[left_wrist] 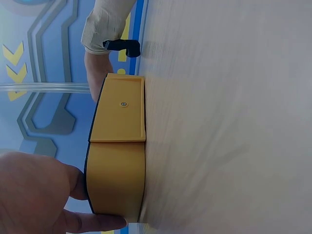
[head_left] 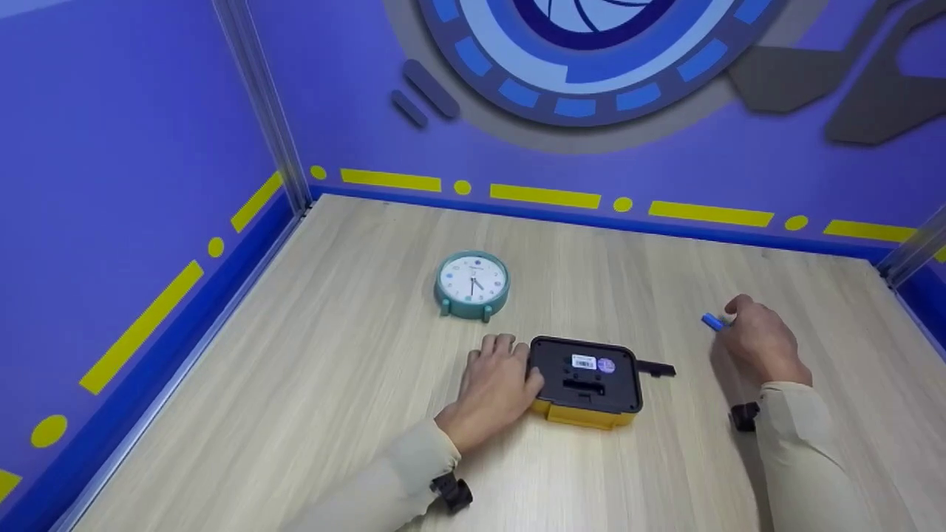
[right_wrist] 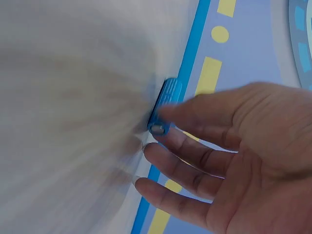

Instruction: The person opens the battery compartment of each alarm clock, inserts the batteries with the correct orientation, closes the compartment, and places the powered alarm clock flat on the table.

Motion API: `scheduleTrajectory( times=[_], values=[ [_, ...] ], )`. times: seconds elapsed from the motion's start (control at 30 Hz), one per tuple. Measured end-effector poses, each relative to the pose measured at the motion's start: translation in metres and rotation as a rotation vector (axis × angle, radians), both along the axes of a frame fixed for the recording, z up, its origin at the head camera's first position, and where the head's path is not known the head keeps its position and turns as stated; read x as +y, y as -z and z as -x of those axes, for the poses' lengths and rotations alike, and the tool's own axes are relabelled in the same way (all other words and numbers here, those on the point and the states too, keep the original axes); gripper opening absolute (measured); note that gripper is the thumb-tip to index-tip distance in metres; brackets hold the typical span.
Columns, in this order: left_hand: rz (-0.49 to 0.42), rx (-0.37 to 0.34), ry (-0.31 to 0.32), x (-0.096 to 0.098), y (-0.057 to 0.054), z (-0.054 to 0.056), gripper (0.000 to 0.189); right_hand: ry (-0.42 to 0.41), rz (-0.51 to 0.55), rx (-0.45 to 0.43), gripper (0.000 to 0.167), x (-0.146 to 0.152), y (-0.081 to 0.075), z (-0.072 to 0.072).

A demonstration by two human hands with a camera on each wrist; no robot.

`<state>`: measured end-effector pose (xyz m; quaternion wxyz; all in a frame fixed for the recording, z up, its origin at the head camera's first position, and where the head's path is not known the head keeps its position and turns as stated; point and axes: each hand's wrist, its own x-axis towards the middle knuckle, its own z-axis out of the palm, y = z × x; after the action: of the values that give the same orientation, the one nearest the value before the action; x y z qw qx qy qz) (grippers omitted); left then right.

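Observation:
A yellow box-shaped device [head_left: 587,417] lies on the table with its black back panel [head_left: 550,369] facing up. The panel carries a white barcode label, a round sticker and a recessed slot. My left hand [head_left: 495,384] holds the device's left end; in the left wrist view its digits lie against the black edge and along the yellow end [left_wrist: 117,180]. Off to the right, my right hand [head_left: 761,340] pinches a blue battery [right_wrist: 169,92] between thumb and index finger, close to the tabletop. The other fingers are spread loosely, and the battery's metal end shows.
A black strip-like piece [head_left: 656,368] lies at the device's right side. Behind and left of the device stands a round teal clock [head_left: 473,284] with a white face. Blue-purple printed walls [head_left: 355,148] border the wooden table [head_left: 332,355] at the back and left.

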<state>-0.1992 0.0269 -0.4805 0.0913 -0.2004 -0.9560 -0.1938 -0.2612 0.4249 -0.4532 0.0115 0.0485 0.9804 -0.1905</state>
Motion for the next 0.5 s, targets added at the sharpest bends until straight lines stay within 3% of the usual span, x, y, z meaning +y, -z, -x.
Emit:
scheduleTrajectory(
  times=[0.5],
  values=[
    [0.012, -0.017, 0.002, -0.0002, -0.0009, 0.0003, 0.034, -0.091, -0.024, -0.01, 0.023, -0.0056, -0.0004, 0.0007]
  ],
)
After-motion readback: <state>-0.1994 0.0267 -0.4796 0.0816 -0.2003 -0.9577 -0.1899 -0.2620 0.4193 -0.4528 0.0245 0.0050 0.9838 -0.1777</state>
